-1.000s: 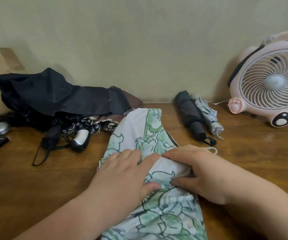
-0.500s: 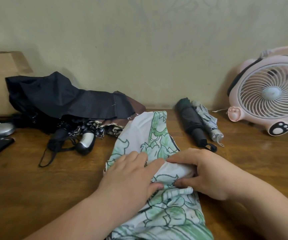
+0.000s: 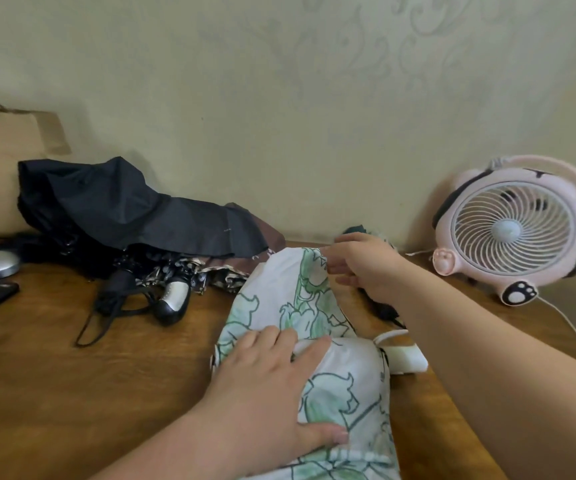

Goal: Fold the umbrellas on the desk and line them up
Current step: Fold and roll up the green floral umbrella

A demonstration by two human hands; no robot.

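- Left hand (image 3: 265,386): flat, fingers straight, pressing the floral umbrella (image 3: 345,393) onto the bench (image 3: 72,393), near centre.
- Paper bag (image 3: 6,168), far left: contents hidden.
- Black umbrellas (image 3: 123,209): unfolded heap, left of centre.
- Canopy of the floral umbrella: judged light, limp and slippery; best taken at its edges, with the ribs pinned.
- Right hand (image 3: 366,268): pinches the canopy's far edge.
- Folded umbrellas (image 3: 354,231), far behind that hand: mostly hidden.

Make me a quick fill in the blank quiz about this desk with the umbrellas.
The left hand presses the white leaf-printed fabric umbrella, whose print is ____.
The round plastic fan standing on the wooden desk is ____.
The loose black fabric umbrella lies toward the desk's ____ side.
Missing words: green; pink; left.
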